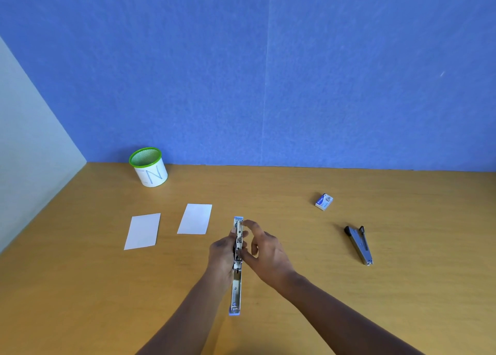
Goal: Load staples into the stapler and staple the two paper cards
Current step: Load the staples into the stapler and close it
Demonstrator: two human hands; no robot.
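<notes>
surface: tan wooden table (402,287), matte, faint grain.
room: blue wall (268,86) behind the table; pale panel (26,140) closes the 9 o'clock side.
stapler (237,282): chrome, swung open into one long strip, lying along the 12–6 o'clock line between both hands, above the table.
left hand (221,252): at 9 o'clock of the stapler, fingers wrapped round its middle, grasping it.
right hand (268,250): at 3 o'clock of it, thumb against the stapler's side, index reaching toward its far end; a true grip cannot be told.
paper cards: left card (142,231) and right card (194,219), flat, apart, at 10 o'clock of the hands.
staple box (324,201): at 2 o'clock.
dark stapler (359,244): at 3 o'clock, well apart.
mesh cup (150,168): green rim, 11 o'clock, near the wall.
</notes>
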